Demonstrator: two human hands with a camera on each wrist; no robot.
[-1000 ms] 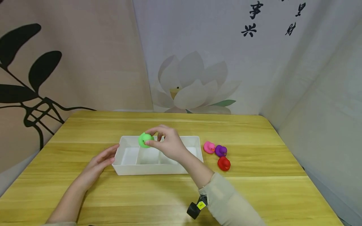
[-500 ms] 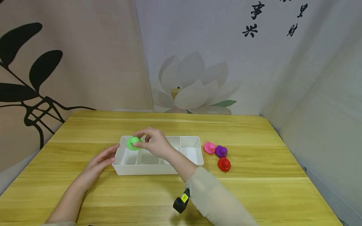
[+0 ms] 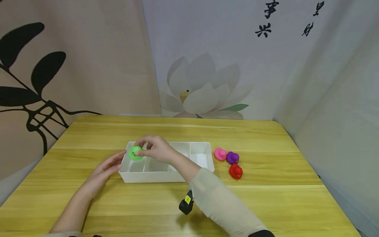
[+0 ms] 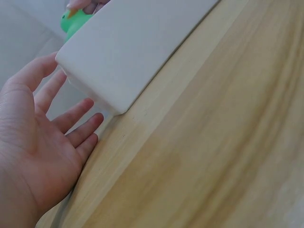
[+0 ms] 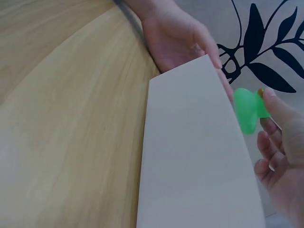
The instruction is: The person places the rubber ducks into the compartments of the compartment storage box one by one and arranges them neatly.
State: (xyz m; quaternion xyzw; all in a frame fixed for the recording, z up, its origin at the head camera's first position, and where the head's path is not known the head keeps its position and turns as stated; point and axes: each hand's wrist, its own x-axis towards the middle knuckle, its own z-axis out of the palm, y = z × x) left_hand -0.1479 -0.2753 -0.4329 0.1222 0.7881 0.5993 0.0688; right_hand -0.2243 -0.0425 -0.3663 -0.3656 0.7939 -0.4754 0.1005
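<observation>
A green rubber duck (image 3: 136, 153) is pinched between the thumb and fingers of my right hand (image 3: 158, 149). It is above the leftmost compartment of a white divided box (image 3: 154, 177). In the right wrist view the duck (image 5: 246, 110) shows just over the box's top edge. My left hand (image 3: 102, 172) touches the box's left end, its fingers extended and spread in the left wrist view. To the right of the box lie a pink rubber duck (image 3: 220, 154), a purple rubber duck (image 3: 232, 157) and a red rubber duck (image 3: 236, 171), close together.
The box stands on a wooden table (image 3: 133, 207). Behind the table hangs a curtain (image 3: 207, 39) with a lotus print. A small black camera (image 3: 186, 203) is worn at my right wrist, above the tabletop.
My right hand has carried the green rubber duck leftward, from over a divider to above the leftmost compartment. The left hand and the other ducks have stayed in place.
</observation>
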